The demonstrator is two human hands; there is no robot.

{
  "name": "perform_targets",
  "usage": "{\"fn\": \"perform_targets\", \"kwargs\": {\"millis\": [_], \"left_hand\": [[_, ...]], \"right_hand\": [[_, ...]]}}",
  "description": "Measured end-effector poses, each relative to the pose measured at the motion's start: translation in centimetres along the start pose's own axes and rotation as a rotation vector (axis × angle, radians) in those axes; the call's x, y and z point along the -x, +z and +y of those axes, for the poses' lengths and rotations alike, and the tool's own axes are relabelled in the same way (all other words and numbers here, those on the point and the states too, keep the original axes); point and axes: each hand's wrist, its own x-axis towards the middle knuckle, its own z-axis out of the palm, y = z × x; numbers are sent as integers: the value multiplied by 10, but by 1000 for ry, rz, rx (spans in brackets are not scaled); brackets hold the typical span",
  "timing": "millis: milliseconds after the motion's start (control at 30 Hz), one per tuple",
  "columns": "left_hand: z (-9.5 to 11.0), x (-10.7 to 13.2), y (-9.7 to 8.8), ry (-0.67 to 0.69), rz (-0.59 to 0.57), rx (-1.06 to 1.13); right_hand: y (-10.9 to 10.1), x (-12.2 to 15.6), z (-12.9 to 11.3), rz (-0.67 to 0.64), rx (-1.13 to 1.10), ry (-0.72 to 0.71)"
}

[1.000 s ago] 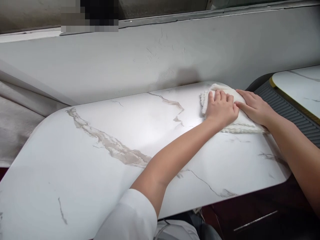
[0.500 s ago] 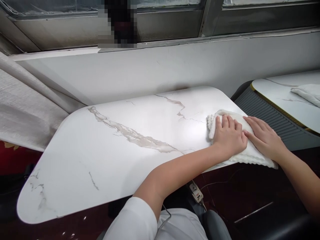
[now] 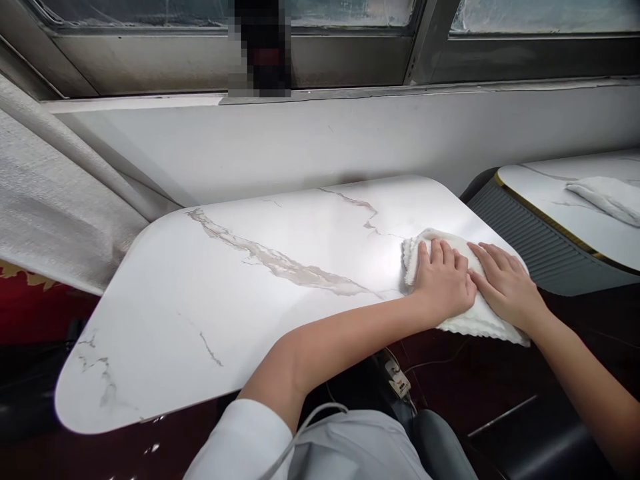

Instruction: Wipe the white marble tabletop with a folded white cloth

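Observation:
A folded white cloth (image 3: 487, 319) with a scalloped edge lies at the right end of the white marble-patterned table (image 3: 210, 313), part of it hanging past the near edge. My left hand (image 3: 445, 280) presses on the cloth from above, its fingers lying over it and pointing away from me. Beside it my right hand (image 3: 510, 283) rests flat on the cloth's right part, fingers stretched out and thumb apart. The thumb of the right hand meets the side of the left hand. The cloth's underside is hidden.
To the right stands another marble-patterned table (image 3: 545, 187) with gold trim and a second white cloth (image 3: 610, 199). A curtain (image 3: 60, 200) hangs at the left. Behind runs a white wall (image 3: 300, 143) below windows. A power strip (image 3: 399, 380) and cable show below the near edge.
Both hands and the cloth have come slightly toward me along the table's right end. The whole view has also shifted a little. Both hands stay pressed on the cloth.

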Motion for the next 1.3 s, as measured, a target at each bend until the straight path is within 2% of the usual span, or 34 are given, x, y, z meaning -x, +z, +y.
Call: {"fn": "perform_targets", "kwargs": {"millis": [167, 300, 467, 667, 800, 967, 1133, 1300], "left_hand": [[-17, 0, -4, -27, 6, -18], [-35, -8, -3, -74, 7, -14], [-65, -31, -2, -145, -21, 18], [-113, -68, -3, -237, -50, 180], [-139, -89, 0, -289, -4, 192], [-167, -110, 6, -266, 65, 106], [-194, -125, 11, -246, 90, 127], [-213, -138, 11, -282, 85, 130]], "right_hand": [[5, -20, -12, 11, -13, -67], [10, -48, -19, 15, -53, -121], [19, -94, -27, 0, -103, -167], [32, -145, -39, 37, -125, -182], [40, -176, -46, 37, -135, -189], [47, -210, -52, 38, -144, -212], [57, -241, -55, 39, -132, -211], [67, -269, -59, 51, -95, -123]]}}
